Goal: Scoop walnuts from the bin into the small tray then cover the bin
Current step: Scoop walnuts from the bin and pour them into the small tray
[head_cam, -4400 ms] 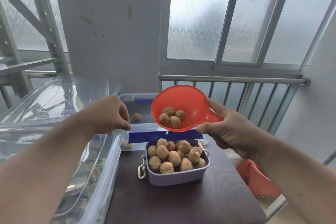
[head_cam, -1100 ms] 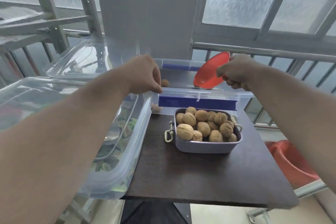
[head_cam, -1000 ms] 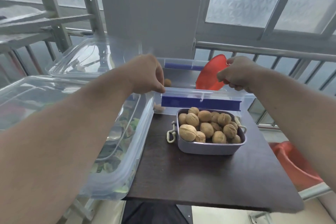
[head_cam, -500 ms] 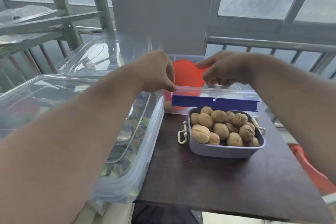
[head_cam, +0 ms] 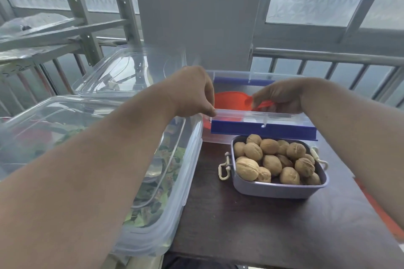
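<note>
**Scoop goes back in the bin, lid next**

Nearest the viewer, on the dark bench (head_cam: 251,225), the tray (head_cam: 282,190) sits heaped with walnuts (head_cam: 273,159), so scooping looks finished. Just behind the tray stands the clear bin (head_cam: 262,116) with its blue-edged rim. On that rim's left end the left hand (head_cam: 192,91) pinches the edge, likely steadying the bin. Behind the tray and over the bin, the right hand (head_cam: 282,96) curls round the handle of the red scoop (head_cam: 229,99), which lies inside the bin, probably being stowed. Left of the bin a clear lid (head_cam: 131,72) leans, waiting to cover it.
</note>
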Demonstrator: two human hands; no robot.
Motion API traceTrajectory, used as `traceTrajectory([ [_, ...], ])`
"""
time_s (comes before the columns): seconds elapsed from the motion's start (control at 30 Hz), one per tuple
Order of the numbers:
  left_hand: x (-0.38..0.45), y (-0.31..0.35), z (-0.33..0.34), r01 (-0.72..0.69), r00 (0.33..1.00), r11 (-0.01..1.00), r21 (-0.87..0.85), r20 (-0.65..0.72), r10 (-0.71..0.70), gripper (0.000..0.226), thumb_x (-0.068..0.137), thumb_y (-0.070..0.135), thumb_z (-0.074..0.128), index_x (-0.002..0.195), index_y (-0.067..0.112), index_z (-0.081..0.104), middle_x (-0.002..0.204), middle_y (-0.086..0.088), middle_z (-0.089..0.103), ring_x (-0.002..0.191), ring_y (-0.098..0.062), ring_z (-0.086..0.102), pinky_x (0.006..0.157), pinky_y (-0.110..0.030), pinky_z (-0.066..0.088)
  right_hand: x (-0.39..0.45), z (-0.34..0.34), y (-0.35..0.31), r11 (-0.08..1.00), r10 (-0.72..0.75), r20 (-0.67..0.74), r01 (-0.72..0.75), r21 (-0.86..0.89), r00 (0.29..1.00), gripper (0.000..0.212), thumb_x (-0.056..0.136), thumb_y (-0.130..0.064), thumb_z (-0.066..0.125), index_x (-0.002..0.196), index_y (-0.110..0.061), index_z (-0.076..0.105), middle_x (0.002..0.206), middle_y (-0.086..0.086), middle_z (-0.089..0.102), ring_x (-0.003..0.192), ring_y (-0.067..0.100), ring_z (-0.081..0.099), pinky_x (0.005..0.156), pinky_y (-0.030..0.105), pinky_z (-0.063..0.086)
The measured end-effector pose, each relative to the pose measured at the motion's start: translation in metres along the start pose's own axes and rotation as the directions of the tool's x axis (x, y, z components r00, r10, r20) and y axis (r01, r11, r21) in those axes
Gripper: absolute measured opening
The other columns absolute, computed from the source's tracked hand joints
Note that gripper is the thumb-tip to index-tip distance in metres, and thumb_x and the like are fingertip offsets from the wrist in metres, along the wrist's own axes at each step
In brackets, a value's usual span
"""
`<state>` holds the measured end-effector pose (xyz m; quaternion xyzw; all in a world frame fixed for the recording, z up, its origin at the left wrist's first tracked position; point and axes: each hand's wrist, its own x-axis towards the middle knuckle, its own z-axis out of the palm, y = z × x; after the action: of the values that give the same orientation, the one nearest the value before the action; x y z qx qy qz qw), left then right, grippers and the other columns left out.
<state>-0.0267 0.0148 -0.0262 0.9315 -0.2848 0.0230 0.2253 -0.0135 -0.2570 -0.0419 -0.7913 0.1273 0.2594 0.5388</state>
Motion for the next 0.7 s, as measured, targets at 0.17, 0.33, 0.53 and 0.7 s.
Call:
traceTrajectory([
  [0.17,-0.002,0.0,-0.002,-0.001,1.0,1.0,-0.009,-0.001,0.001,0.012,0.075,0.027,0.095,0.079,0.019,0.087,0.07,0.009,0.078,0.065,0.0,0.072,0.058,-0.014,0.049,-0.021,0.0,0.007,0.979,-0.095,-0.08,0.108,0.176,0.992,0.011,0.098,0.001,0.062,0.106,-0.007,0.061,0.099,0.014,0.066,0.057,0.008,0.049,0.043,0.013,0.035],
  [0.33,-0.003,0.0,-0.001,-0.009,1.0,1.0,-0.002,-0.007,0.009,0.011,0.075,0.03,0.094,0.078,0.022,0.087,0.075,0.007,0.081,0.073,-0.009,0.074,0.066,-0.025,0.054,-0.067,-0.006,0.013,0.946,-0.259,-0.327,0.307,0.103,0.909,0.009,0.091,0.003,0.068,0.085,-0.002,0.064,0.068,0.009,0.056,0.054,0.013,0.044,0.038,0.018,0.028],
  [0.53,-0.004,0.003,-0.001,-0.009,1.0,1.0,0.001,-0.016,0.009,0.008,0.076,0.027,0.093,0.076,0.023,0.087,0.07,0.009,0.077,0.072,-0.007,0.071,0.063,-0.023,0.049,-0.141,-0.003,0.045,0.899,-0.366,-0.492,0.437,0.033,0.79,0.007,0.09,0.0,0.07,0.087,-0.004,0.075,0.071,0.009,0.056,0.051,0.013,0.044,0.038,0.019,0.035],
  [0.7,-0.007,0.005,-0.001,-0.023,1.0,1.0,0.02,-0.021,0.023,0.008,0.077,0.027,0.093,0.079,0.022,0.087,0.069,0.01,0.077,0.071,-0.008,0.07,0.06,-0.021,0.046,-0.189,0.01,0.084,0.898,-0.312,-0.585,0.434,0.077,0.749,0.032,0.09,-0.001,0.073,0.123,-0.001,0.073,0.067,0.006,0.056,0.05,0.013,0.045,0.041,0.021,0.039],
])
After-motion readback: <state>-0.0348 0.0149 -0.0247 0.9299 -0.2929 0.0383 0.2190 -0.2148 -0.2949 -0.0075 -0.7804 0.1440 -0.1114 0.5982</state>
